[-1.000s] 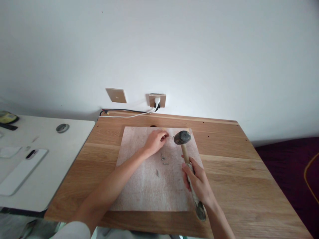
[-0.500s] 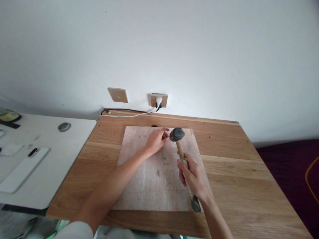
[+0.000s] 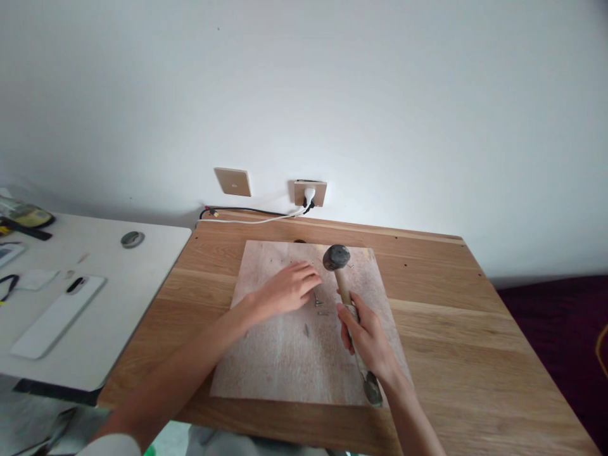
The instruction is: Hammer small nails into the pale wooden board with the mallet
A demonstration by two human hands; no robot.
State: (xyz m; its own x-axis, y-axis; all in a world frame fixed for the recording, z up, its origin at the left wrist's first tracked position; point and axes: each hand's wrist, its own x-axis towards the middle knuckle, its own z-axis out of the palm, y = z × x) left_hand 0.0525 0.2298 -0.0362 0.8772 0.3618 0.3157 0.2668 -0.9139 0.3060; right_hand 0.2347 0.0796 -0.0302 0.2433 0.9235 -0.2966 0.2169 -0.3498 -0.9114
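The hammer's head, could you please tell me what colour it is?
Dark grey, mottled; the hammer's head shows best in the head view.

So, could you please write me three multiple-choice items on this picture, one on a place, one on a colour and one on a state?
1. Where do the loose small metal nails lie?
A. On the pale square plywood board
B. On the white side table
C. On the floor

2. What colour is the plug in the wall socket?
A. Red
B. White
C. Green

3. What is the right hand doing?
A. Lying flat and open
B. Gripping the wooden handle of the dark-headed hammer
C. Holding a phone

Answers:
1 A: the nails lie on the board, between the two hands.
2 B: a white plug sits in the socket, with a white cable leading left.
3 B: the fingers wrap round the hammer handle, while the left hand lies spread on the board.
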